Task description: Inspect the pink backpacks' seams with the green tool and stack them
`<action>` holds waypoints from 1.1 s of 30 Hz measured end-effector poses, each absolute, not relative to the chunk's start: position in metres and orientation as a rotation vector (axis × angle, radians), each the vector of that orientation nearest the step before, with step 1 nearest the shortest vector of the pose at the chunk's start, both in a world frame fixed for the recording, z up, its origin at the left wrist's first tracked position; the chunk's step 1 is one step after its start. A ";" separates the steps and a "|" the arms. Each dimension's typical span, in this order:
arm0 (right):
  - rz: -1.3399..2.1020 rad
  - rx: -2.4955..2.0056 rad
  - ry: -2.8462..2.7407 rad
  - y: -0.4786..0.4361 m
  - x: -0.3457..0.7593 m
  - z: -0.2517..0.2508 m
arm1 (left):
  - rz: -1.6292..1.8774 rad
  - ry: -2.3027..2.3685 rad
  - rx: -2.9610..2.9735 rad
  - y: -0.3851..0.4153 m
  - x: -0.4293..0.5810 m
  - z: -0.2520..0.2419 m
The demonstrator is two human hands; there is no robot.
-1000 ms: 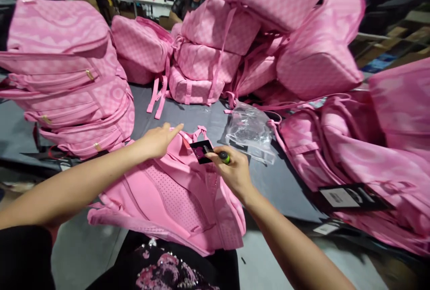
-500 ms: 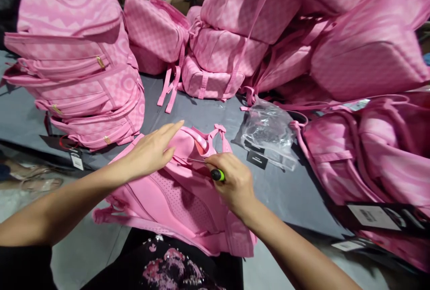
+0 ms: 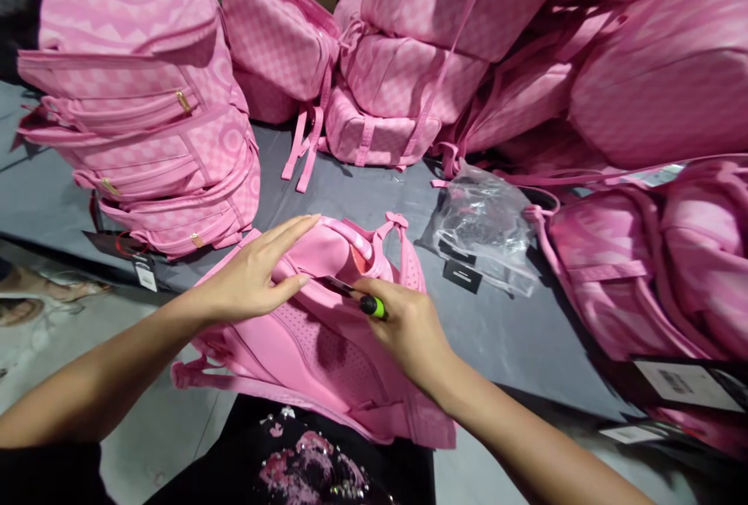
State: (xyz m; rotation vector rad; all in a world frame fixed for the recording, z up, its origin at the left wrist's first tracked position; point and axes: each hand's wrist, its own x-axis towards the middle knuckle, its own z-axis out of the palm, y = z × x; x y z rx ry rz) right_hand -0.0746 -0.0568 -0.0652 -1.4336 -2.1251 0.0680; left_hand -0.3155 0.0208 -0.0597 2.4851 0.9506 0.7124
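Observation:
A pink backpack (image 3: 304, 357) lies at the table's near edge, its perforated back panel facing up. My right hand (image 3: 406, 330) is closed round a small tool with a black and green handle (image 3: 372, 305). The tool's thin dark blade points left, over the seam near the top of the backpack. On the left side of that seam rests my left hand (image 3: 257, 275), its fingers stretched out and the thumb apart, touching the pink fabric. Whether the blade tip touches the fabric, I cannot tell.
Stacked pink backpacks (image 3: 146, 100) stand at the left, with more pink backpacks (image 3: 409, 72) at the back. Others (image 3: 608, 248) lie at the right. A clear plastic bag (image 3: 485, 217) with black tags lies right of the hands. A person's foot (image 3: 20, 310) shows at the far left.
The tool has turned in my right hand, so its blade shows broader. My left thumb has moved nearer the blade. The whole view has shifted slightly.

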 end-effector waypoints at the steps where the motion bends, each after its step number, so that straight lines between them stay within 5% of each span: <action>1: 0.108 -1.476 -2.138 -0.055 -0.076 -0.065 | 0.679 0.956 2.487 0.021 -0.318 -0.060; 7: -0.055 -1.606 -2.235 -0.050 -0.085 -0.058 | 0.516 1.145 2.477 0.021 -0.335 -0.077; 12: 0.119 -1.719 -2.318 -0.039 -0.097 -0.065 | 0.767 1.109 2.495 0.021 -0.337 -0.096; 24: -0.160 -1.807 -2.715 -0.026 -0.119 -0.037 | 1.043 0.961 2.519 0.030 -0.331 -0.112; 33: 0.108 -1.525 -2.589 0.010 -0.141 -0.044 | 0.879 1.061 2.295 0.028 -0.332 -0.111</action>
